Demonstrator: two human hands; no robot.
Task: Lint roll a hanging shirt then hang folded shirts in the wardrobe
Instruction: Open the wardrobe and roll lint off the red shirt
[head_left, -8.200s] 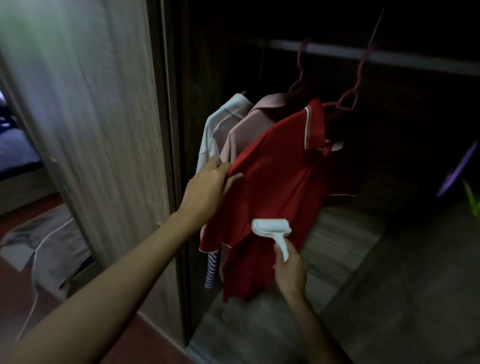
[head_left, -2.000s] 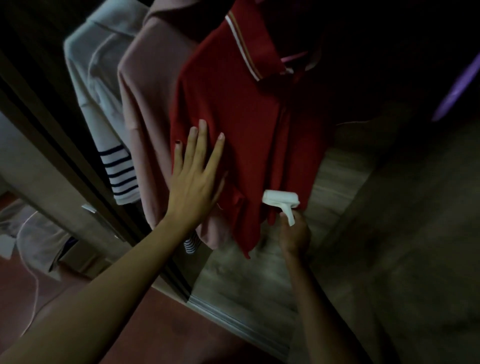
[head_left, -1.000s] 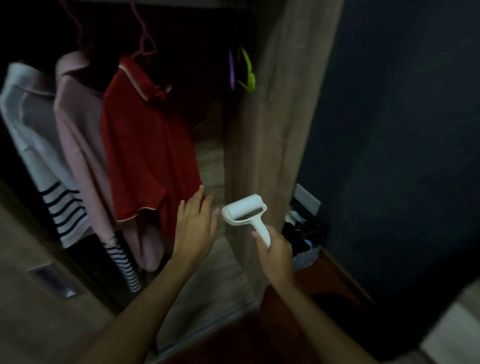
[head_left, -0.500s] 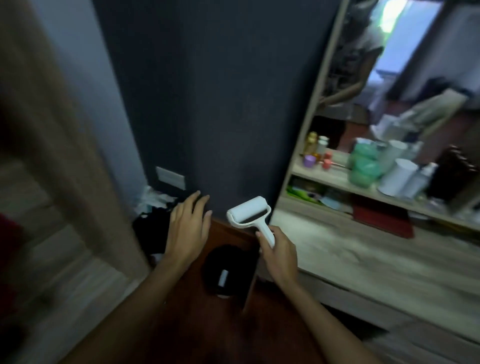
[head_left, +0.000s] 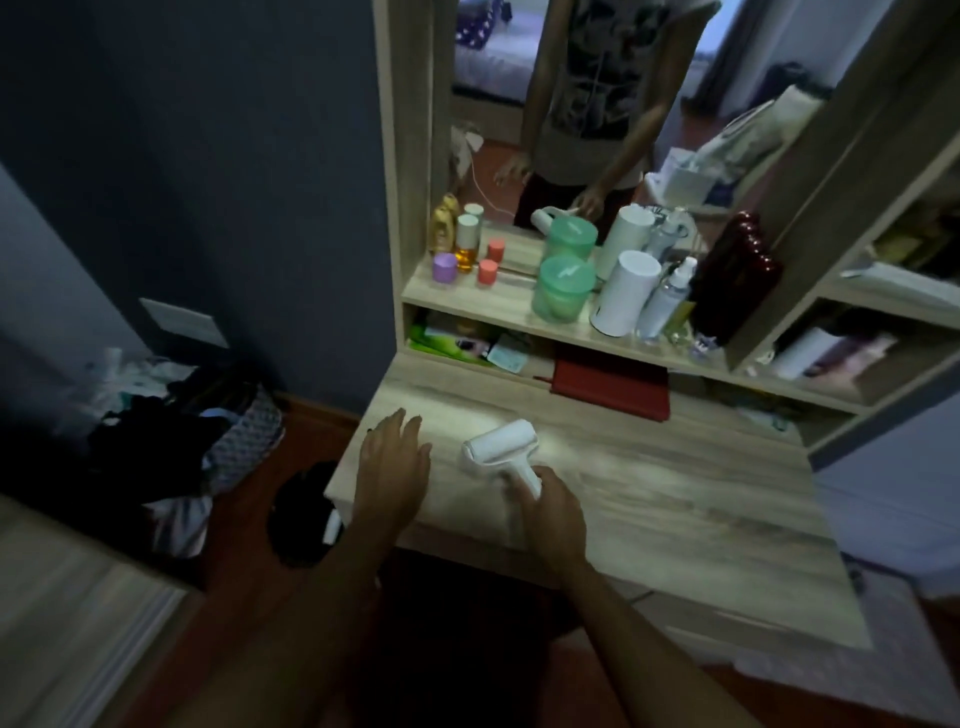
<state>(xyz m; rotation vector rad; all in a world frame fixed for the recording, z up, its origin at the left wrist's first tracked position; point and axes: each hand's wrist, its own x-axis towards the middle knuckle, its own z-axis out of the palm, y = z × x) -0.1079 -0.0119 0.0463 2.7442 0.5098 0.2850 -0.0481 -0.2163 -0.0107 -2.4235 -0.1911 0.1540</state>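
My right hand (head_left: 551, 512) grips the handle of a white lint roller (head_left: 503, 448), whose roll sits just above or on the wooden dressing table top (head_left: 649, 493). To its left, my left hand (head_left: 392, 462) hovers with fingers spread over the table's near left corner, holding nothing. The wardrobe and the hanging shirts are out of view; only a blurred wooden panel (head_left: 57, 597) shows at lower left.
A shelf (head_left: 514, 304) above the table holds bottles, green tubs (head_left: 563, 288) and a white cylinder (head_left: 626, 293) before a mirror (head_left: 597, 104). A heap of clothes in a basket (head_left: 182, 415) lies on the floor at left. A dark round object (head_left: 298, 512) sits by the table corner.
The view has swung right from the wardrobe to the dressing table. Both hands have come over the table top, and the lint roller has dropped lower toward the surface.
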